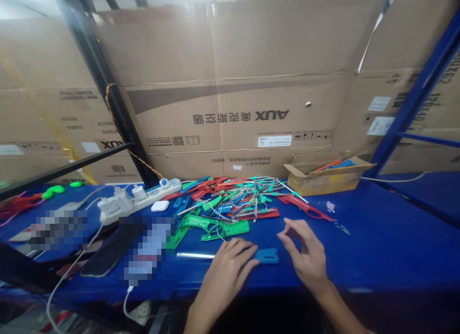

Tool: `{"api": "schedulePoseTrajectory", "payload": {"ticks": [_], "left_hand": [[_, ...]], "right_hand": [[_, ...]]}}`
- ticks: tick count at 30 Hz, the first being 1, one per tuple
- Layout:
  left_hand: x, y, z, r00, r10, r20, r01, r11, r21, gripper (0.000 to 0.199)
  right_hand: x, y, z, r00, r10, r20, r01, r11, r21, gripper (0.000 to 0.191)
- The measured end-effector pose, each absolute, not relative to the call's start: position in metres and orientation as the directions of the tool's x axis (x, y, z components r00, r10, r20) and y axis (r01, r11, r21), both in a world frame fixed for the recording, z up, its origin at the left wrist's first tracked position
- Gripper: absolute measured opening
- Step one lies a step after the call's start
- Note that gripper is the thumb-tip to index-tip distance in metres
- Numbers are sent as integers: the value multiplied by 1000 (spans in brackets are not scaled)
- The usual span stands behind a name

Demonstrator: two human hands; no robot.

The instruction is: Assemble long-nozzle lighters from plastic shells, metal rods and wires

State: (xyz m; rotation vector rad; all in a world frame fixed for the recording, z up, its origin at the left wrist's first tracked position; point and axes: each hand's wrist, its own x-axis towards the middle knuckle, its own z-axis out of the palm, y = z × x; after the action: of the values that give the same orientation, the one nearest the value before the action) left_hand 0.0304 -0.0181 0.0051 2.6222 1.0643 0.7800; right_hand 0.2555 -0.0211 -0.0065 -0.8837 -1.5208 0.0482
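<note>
My left hand (232, 267) rests over a blue long-nosed lighter (269, 256) at the front of the table, its fingers curled around the body. The lighter's thin metal tube (196, 255) sticks out to the left, and its blue end shows to the right of the fingers. Just right of that end is my right hand (305, 255), raised a little, with thumb and index fingertip pinched together. Whatever they hold is too small to make out. Beyond both hands lie green lighter casing halves (215, 227) and a red casing half (305, 209).
Behind is a heap of metal tubes and wired parts (255, 195). An open cardboard box (323, 178) with colored casings stands back right. A power strip (143, 197), a white earbud case (160, 206) and phones (111, 250) lie left. Blue rack posts (409, 99) rise right.
</note>
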Motion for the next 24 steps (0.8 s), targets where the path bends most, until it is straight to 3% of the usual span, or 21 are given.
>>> {"api": "schedulePoseTrajectory", "payload": {"ticks": [5, 10, 18, 24], "left_hand": [[30, -18, 5, 597, 693, 404, 580, -721, 381, 29], [30, -18, 6, 601, 693, 398, 583, -721, 374, 31], [30, -18, 7, 603, 691, 399, 586, -723, 366, 30], [29, -18, 7, 604, 691, 396, 592, -722, 357, 31]], "right_hand": [[255, -23, -7, 43, 561, 827, 460, 723, -515, 38], [254, -22, -11, 131, 567, 814, 465, 690, -555, 39], [252, -22, -2, 38, 571, 820, 414, 738, -533, 41], [256, -20, -6, 112, 537, 836, 429, 732, -529, 35]]}}
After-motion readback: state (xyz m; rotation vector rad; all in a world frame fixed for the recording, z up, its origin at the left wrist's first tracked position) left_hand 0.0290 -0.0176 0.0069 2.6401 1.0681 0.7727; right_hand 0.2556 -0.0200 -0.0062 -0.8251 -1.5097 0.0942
